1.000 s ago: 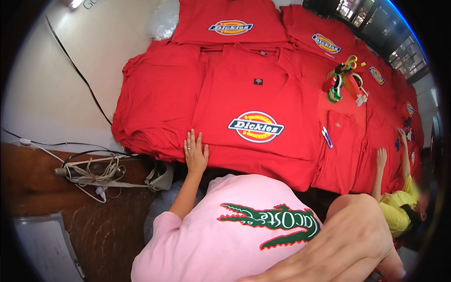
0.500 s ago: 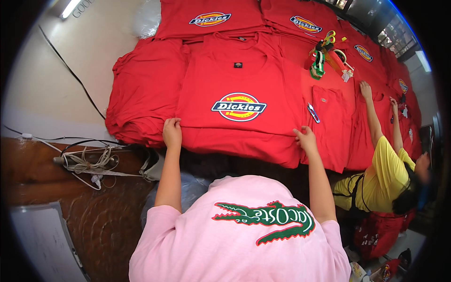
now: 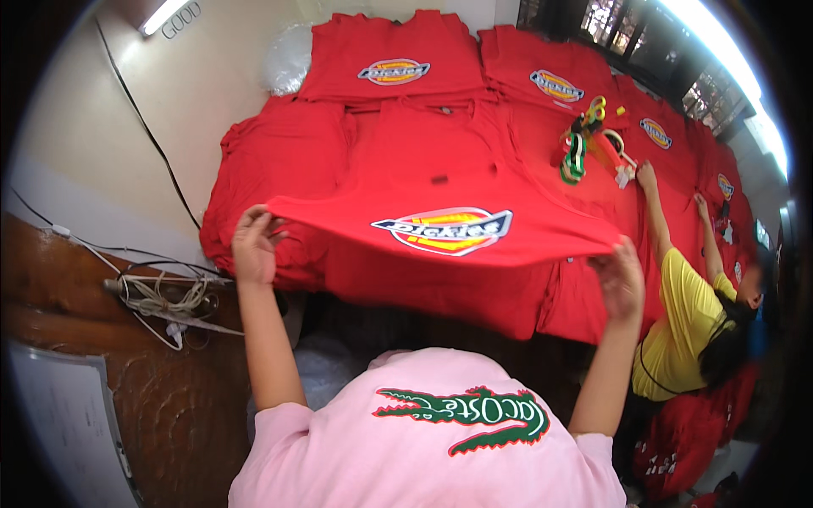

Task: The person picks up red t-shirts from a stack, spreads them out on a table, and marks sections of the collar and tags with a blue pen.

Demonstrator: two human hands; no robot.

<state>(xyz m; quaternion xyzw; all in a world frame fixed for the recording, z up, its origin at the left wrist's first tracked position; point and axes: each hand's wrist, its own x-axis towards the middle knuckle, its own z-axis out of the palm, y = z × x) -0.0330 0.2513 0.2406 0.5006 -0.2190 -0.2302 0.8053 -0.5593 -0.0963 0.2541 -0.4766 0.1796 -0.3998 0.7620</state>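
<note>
Red printed fabric shirt [image 3: 436, 196] is spread over stacked red cloth garments [image 3: 281, 169], its near edge raised taut: one corner is pinched by the left hand [image 3: 257, 250], the other, though blurred, apparently by the right hand [image 3: 621, 281]. Light, limp handling is expected; corners are best gripped. Smooth, pale wall [image 3: 212, 93] is seen at left.

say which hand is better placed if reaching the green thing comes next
Right, probably: the right hand is nearer the green thing, while the left hand is across the red shirt. Both hold the shirt's near edge, so the right would first have to let go.
</note>
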